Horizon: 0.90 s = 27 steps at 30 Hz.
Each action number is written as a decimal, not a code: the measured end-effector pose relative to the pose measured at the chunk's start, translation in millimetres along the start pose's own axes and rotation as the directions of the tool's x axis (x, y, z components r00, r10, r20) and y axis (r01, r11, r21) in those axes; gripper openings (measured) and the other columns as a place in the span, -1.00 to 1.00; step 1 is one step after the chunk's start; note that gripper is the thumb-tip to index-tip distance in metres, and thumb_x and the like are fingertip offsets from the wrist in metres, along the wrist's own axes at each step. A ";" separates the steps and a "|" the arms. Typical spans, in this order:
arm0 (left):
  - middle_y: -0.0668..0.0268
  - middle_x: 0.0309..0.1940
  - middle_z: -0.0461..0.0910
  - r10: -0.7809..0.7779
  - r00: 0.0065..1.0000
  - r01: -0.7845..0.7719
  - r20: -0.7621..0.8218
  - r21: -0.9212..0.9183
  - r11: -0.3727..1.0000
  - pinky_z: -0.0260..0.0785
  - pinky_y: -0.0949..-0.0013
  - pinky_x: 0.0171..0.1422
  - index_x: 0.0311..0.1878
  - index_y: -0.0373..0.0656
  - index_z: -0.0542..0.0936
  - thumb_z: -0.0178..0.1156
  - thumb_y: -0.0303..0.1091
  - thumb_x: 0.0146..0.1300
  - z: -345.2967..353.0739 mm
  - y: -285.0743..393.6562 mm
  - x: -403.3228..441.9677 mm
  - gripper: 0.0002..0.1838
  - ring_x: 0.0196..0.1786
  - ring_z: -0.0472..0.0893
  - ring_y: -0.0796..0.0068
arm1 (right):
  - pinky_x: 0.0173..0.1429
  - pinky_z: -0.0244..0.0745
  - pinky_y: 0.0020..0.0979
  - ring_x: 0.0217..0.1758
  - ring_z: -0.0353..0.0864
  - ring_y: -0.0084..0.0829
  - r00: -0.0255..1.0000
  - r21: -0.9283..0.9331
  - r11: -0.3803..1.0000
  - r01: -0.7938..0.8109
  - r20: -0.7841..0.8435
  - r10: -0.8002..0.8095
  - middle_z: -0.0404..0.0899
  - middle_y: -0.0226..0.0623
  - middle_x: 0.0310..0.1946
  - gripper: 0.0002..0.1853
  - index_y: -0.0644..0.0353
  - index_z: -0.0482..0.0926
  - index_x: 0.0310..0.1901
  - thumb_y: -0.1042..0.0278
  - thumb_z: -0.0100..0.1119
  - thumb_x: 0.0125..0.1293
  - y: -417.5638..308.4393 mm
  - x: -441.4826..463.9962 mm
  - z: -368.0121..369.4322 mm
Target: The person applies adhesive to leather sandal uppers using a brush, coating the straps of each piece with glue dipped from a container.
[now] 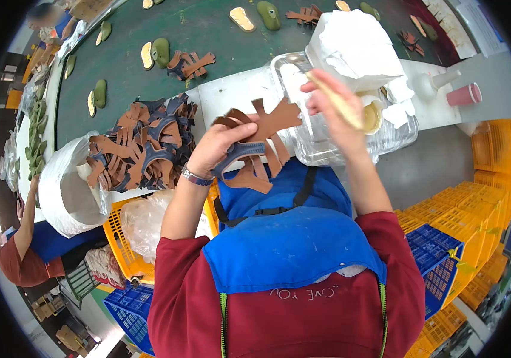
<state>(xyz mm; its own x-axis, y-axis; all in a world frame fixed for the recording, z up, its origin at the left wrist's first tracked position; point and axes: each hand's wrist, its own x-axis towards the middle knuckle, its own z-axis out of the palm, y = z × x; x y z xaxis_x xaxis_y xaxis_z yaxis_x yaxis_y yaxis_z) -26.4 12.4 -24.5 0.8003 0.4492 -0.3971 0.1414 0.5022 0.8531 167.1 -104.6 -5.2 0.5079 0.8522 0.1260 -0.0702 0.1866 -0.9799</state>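
Observation:
My left hand [218, 143] is closed on a brown leather sandal upper [280, 117], its cut straps fanning out to the right and a navy padded band hanging below. In my right hand [346, 122] is a brush [334, 100] with a pale handle, slightly blurred; its bristles are not clearly visible. Just beside that hand, a small cup [373, 116] with yellowish contents stands in a clear plastic tray [310, 146]. To the left lies a heap of similar brown and navy sandal uppers [142, 146].
Along the far side runs a green belt [219, 56] with green shoe lasts [268, 15] and pale insoles [241, 19]. White paper [357, 51] sits behind the tray; a pink cup [464, 94] stands right. Yellow crates [458, 209] fill the right side. A co-worker [25, 250] works at far left.

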 end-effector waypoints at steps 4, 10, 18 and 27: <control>0.22 -0.18 0.52 0.043 0.999 -0.041 -0.012 0.095 0.995 0.33 0.58 -0.23 -0.15 -0.42 0.51 0.15 -0.34 0.13 0.2 1.1 3.0 -0.68 -0.30 0.51 0.64 | -0.47 0.26 -0.71 -0.53 0.32 -0.76 0.972 -0.195 0.976 0.098 -0.191 -0.136 0.50 -0.46 -0.51 -0.72 0.31 0.52 -0.12 0.28 0.02 0.26 -17.2 -11.7 -64.4; 0.21 -0.17 0.51 0.013 0.999 -0.015 0.032 0.070 0.997 0.35 0.55 -0.21 -0.15 -0.41 0.46 0.15 -0.43 0.11 7.1 -6.3 14.3 -0.73 -0.25 0.50 0.61 | -0.59 0.08 -0.69 -0.66 0.21 -0.76 0.898 -0.424 0.896 -0.131 -0.435 -0.074 0.38 -0.54 -0.68 -0.75 0.30 0.58 -0.42 0.26 0.08 0.23 -18.9 -26.5 -132.3; 0.24 -0.26 0.54 -0.064 0.996 0.058 0.069 0.084 0.995 0.36 0.53 -0.18 -0.01 -0.36 0.42 0.13 -0.43 0.10 19.4 -3.3 17.8 -0.63 -0.27 0.53 0.58 | -0.51 0.30 -0.53 -0.62 0.38 -0.66 0.930 -0.692 0.702 -0.172 -0.349 -0.116 0.49 -0.36 -0.71 -0.67 0.36 0.59 -0.48 0.16 0.21 0.11 38.2 -25.6 -156.3; 0.19 -0.13 0.52 -0.084 0.996 0.081 0.023 0.102 0.991 0.42 0.52 -0.18 0.01 -0.37 0.41 0.12 -0.49 0.09 21.5 0.9 16.2 -0.62 -0.22 0.54 0.56 | -0.58 0.16 -0.61 -0.66 0.25 -0.72 0.908 -0.628 0.745 -0.227 -0.413 -0.072 0.39 -0.50 -0.74 -0.71 0.28 0.56 -0.53 0.20 0.16 0.16 12.8 -29.4 -171.7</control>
<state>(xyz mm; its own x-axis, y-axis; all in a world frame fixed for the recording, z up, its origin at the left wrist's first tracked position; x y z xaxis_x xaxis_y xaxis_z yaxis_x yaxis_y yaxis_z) -0.9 4.2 -22.9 0.7988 0.3886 -0.4592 0.2644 0.4588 0.8483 298.8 -211.2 -48.0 0.8205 0.5588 0.1207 0.3715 -0.3608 -0.8554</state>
